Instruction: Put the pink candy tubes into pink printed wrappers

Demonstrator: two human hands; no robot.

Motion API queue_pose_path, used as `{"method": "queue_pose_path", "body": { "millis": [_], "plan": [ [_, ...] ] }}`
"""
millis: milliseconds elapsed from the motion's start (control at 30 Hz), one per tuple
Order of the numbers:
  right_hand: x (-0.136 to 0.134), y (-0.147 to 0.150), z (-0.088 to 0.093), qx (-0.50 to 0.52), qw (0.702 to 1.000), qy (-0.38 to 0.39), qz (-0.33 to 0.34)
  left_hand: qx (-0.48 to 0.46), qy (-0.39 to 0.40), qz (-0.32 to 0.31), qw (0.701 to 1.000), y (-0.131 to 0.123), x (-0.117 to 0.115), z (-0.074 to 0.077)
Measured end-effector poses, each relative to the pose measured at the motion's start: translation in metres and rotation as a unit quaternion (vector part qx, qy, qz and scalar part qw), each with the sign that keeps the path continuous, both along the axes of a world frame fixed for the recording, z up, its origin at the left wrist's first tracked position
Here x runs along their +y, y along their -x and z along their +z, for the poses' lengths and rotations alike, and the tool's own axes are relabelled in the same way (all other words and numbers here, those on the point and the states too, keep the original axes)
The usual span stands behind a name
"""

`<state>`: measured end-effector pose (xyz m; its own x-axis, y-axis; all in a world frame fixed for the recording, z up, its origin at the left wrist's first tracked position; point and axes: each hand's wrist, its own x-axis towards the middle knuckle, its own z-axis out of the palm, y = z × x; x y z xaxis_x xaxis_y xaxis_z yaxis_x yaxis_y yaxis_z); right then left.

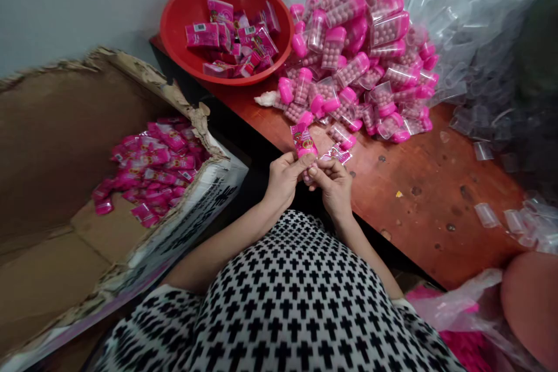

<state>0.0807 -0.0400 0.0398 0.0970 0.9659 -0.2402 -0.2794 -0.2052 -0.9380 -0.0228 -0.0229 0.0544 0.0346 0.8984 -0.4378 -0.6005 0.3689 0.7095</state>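
Observation:
Both my hands meet just over the near edge of the red-brown table (418,197). My left hand (283,177) and my right hand (333,183) pinch a small pink candy bottle (304,138) with a printed pink label around it, held upright between the fingertips. Just beyond my hands a loose pink label (337,154) lies on the table. Behind it is a heap of several clear bottles with pink caps (361,64), filled with pink balls.
A red plastic bowl (181,9) at the back holds several pink labels. A torn cardboard box (78,197) on my left contains labelled pink bottles (150,165). Clear plastic bags (479,23) and small clear sleeves (486,215) lie at the right.

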Motion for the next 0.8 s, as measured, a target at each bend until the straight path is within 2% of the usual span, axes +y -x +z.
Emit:
{"method": "queue_pose_path", "body": {
  "millis": [100,267,333,433,500,600,733,800],
  "plan": [
    [-0.002,-0.002,-0.003,-0.034,0.999,-0.012,0.000,-0.042,-0.005,-0.015,0.999,0.003,0.002,0.000],
    [-0.007,-0.002,-0.009,-0.185,0.979,-0.086,-0.014,-0.038,0.032,-0.002,0.999,0.004,0.006,-0.004],
    [-0.008,0.000,-0.008,-0.142,0.988,-0.068,-0.002,-0.034,0.026,-0.012,0.999,0.004,0.005,-0.006],
    [-0.007,0.003,-0.004,-0.012,1.000,-0.012,0.009,-0.038,0.012,-0.066,0.997,0.007,0.002,-0.006],
    [-0.007,0.004,-0.003,0.030,1.000,0.005,0.002,-0.042,0.010,-0.098,0.994,0.009,-0.001,-0.006],
    [-0.011,0.004,-0.005,0.002,1.000,-0.005,-0.011,-0.014,0.008,-0.102,0.995,0.011,-0.003,-0.007],
    [-0.015,0.003,-0.009,-0.104,0.993,-0.049,-0.031,0.042,0.027,-0.047,0.998,0.008,-0.001,-0.009],
    [-0.015,0.003,-0.009,-0.113,0.992,-0.053,-0.034,0.056,0.028,-0.029,0.998,0.004,-0.001,-0.011]
  ]
}}
